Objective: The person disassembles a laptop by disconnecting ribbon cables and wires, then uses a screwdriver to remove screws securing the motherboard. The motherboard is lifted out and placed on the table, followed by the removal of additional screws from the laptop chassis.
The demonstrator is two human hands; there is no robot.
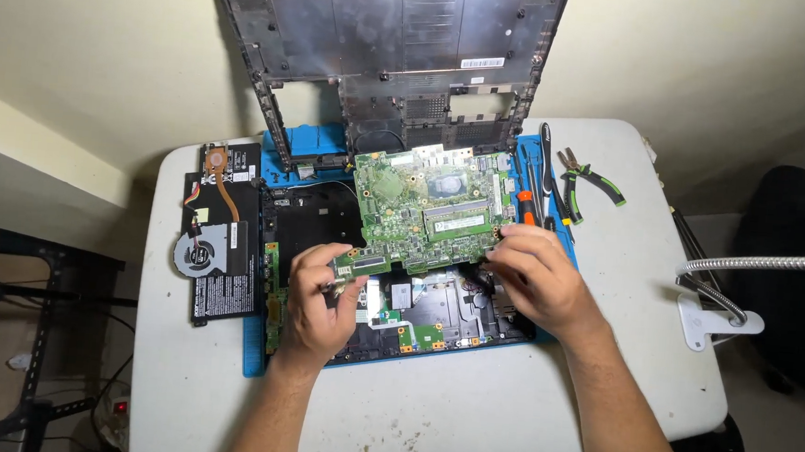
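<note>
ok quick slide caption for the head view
Both hands, left and right, hold a green circuit board over an opened laptop.

A small white rectangular label (482, 63) sits on the upright black laptop cover (392, 36); another white sticker (198, 216) marks the black battery (227, 280).

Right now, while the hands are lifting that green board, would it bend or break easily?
The green circuit board probably stays stiff: it keeps flat while the left hand and right hand grip only its near edge. It looks thin, so likely light. Its many tiny parts suggest it is fragile if dropped.
</note>
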